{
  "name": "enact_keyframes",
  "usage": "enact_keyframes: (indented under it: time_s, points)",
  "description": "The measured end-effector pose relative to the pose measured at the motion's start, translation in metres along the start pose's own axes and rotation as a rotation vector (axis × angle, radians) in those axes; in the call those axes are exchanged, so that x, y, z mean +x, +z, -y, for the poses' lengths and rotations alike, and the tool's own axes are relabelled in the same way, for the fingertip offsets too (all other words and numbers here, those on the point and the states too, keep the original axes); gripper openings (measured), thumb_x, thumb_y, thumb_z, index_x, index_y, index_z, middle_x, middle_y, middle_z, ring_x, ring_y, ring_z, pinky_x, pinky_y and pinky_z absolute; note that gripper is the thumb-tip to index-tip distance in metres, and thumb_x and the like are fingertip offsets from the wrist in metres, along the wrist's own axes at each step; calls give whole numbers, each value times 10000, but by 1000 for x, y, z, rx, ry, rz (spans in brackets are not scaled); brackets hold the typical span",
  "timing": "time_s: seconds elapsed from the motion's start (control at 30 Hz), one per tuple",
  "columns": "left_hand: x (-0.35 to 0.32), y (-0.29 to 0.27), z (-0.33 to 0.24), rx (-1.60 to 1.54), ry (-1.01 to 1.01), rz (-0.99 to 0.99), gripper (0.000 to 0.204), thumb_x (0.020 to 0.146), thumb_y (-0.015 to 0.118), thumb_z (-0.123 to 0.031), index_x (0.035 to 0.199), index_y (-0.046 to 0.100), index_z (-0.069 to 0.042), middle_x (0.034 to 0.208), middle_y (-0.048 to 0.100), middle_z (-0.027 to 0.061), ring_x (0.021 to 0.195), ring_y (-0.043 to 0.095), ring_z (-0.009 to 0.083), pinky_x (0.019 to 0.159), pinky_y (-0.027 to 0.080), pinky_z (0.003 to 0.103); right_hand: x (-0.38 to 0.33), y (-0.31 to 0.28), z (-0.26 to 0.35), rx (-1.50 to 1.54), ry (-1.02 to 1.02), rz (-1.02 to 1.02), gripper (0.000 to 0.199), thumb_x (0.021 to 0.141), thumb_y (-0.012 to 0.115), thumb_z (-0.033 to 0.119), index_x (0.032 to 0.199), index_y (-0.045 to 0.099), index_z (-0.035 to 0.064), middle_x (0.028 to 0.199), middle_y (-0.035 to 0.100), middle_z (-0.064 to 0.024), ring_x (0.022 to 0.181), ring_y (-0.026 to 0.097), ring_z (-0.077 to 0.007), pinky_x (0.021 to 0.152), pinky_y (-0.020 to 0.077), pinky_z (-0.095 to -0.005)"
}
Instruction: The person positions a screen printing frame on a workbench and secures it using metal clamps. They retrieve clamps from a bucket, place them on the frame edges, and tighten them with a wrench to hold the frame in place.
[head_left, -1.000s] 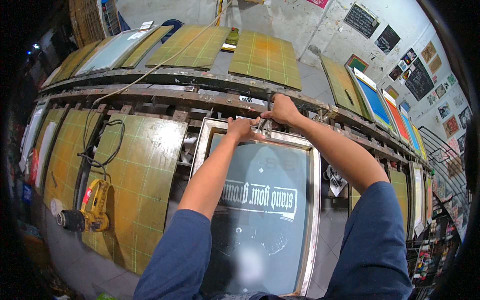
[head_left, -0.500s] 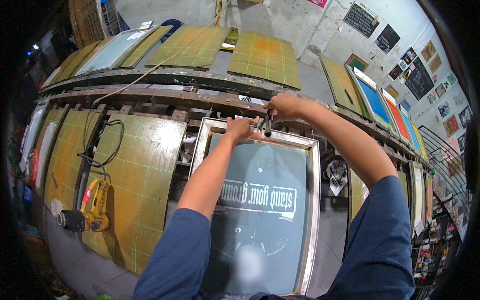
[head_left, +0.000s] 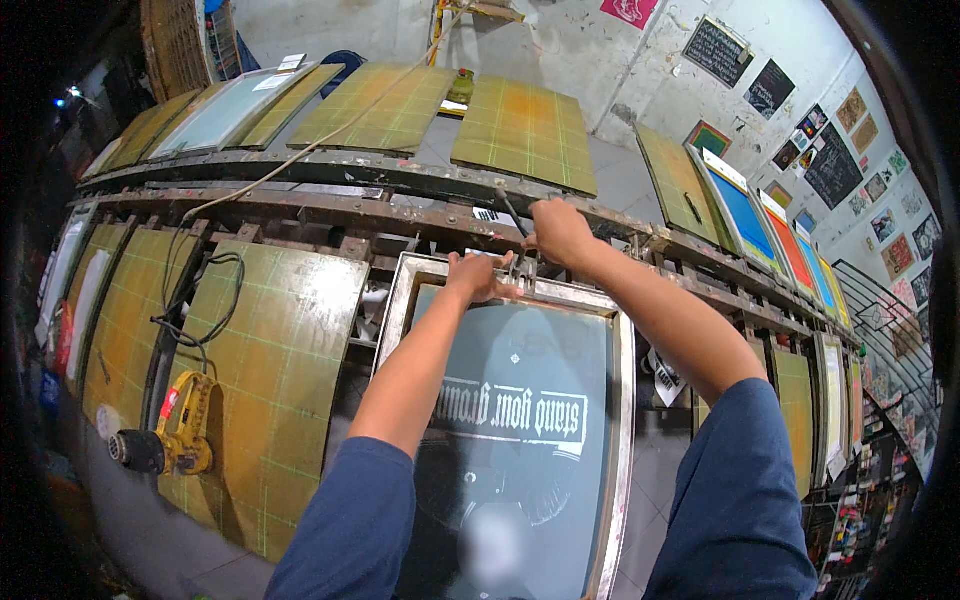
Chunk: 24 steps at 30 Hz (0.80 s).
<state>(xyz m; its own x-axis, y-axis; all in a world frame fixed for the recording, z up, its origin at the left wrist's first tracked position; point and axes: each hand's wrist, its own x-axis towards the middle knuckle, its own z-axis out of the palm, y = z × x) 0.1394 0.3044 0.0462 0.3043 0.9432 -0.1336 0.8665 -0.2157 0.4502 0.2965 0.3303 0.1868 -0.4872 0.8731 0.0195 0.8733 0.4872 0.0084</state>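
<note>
At the far edge of the screen-printing frame (head_left: 505, 440), which lies flat with its pale metal border and dark mesh carrying a white mirrored design, both hands meet at the top rail. Left hand (head_left: 478, 276) rests on the middle of that top rail, fingers curled down over the metal edge and closed against it. Right hand (head_left: 560, 232) sits just beyond and slightly higher, fingers wrapped shut around a thin dark lever (head_left: 512, 212) that rises at a tilt from the clamp (head_left: 524, 268) at the frame's head; the clamp itself is partly hidden by both hands. Both forearms extend from dark blue sleeves at the lower edge. The frame hangs from a rusty curved metal rail (head_left: 330, 205) of the press. Left of the frame lies a yellow-green gridded platen (head_left: 270, 380), with a yellow heat gun (head_left: 165, 440) resting beside its lower left corner and a black cable (head_left: 205, 300) looped above it. More gridded platens (head_left: 525, 135) fan out beyond the rail, and coloured screens (head_left: 750, 215) stand at the right.
</note>
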Motion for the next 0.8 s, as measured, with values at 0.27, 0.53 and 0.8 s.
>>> enact_keyframes:
  time_s: [0.27,0.53,0.8]
  points:
    - [1,1,4,10,-33,10,1016,614,669,-840,1482,445,-364,1354,616,95,1295,523,304,1057,271,513,12,-18,5,4,-279,393,502,678,610,-32,1138,739,124,985,718,-202,921,697,-370,811,562,-410]
    - [-1,4,3,-1,-23,-29,1022,615,671,-837,1482,452,-341,1413,576,76,1340,481,316,1099,229,534,8,1,3,-223,-384,80,173,750,716,127,879,735,14,872,710,-225,884,716,-352,786,573,-476]
    - [2,0,-1,0,-48,22,999,620,676,-835,1488,415,-414,1391,593,67,1330,502,287,1107,242,550,22,1,7,131,269,394,212,797,654,123,838,720,-74,853,723,-227,648,730,-282,573,594,-417]
